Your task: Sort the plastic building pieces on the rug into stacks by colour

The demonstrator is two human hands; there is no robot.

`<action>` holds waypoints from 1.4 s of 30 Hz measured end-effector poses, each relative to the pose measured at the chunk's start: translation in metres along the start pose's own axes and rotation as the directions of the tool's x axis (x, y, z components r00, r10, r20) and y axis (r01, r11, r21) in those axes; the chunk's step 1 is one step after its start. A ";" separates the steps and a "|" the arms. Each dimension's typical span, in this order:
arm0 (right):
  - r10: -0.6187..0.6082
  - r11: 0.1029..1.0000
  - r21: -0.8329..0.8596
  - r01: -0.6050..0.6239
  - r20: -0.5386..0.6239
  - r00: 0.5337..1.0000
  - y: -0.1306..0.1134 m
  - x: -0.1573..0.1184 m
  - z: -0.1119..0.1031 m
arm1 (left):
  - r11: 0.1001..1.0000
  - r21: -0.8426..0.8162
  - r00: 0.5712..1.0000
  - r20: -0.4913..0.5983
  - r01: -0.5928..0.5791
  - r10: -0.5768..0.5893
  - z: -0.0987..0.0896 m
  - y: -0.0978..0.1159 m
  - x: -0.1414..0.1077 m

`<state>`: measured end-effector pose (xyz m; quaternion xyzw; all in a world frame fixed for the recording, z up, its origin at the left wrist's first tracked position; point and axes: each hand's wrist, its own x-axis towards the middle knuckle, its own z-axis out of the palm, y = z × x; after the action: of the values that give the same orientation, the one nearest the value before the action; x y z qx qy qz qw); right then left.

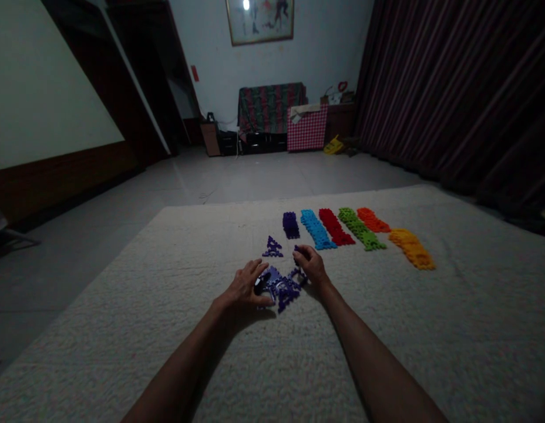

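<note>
A loose heap of purple interlocking plastic pieces (281, 286) lies on the pale mat in front of me. My left hand (248, 286) rests at the heap's left side, thumb and fingers spread around its edge. Just right of the heap, my right hand (311, 265) pinches a small purple piece (296, 252) between thumb and fingertips; its outline is partly hidden by the fingers. Beyond my hands a purple triangular piece (272, 247) lies flat by itself. Farther off is a neat row of purple pieces (290, 225).
Rows of blue (317, 229), red (336, 227), green (361, 229), orange (373, 220) and yellow pieces (412, 249) run along the right of the mat (167, 264). Behind it are a tiled floor, a cloth-covered stand (272, 108) and a dark curtain (431, 88).
</note>
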<state>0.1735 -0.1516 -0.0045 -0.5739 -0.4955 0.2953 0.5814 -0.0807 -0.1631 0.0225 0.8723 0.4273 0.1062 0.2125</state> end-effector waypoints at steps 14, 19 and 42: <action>0.026 0.999 0.049 -0.020 -0.136 0.990 -0.011 -0.017 0.017 | 0.998 0.069 0.991 -0.134 -0.006 0.016 0.022 0.011 0.011; 0.002 0.997 0.079 0.007 -0.121 0.993 -0.008 0.002 0.034 | 0.998 0.003 0.960 -0.273 -0.062 0.060 0.020 -0.005 0.024; 0.025 0.980 0.199 -0.017 -0.036 0.999 0.002 0.030 0.026 | 0.964 0.075 0.956 -0.132 -0.255 0.263 0.006 0.035 0.039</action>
<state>0.1601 -0.1140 -0.0034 -0.5238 -0.4462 0.3381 0.6421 -0.0301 -0.1530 0.0333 0.9168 0.3260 0.1824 0.1410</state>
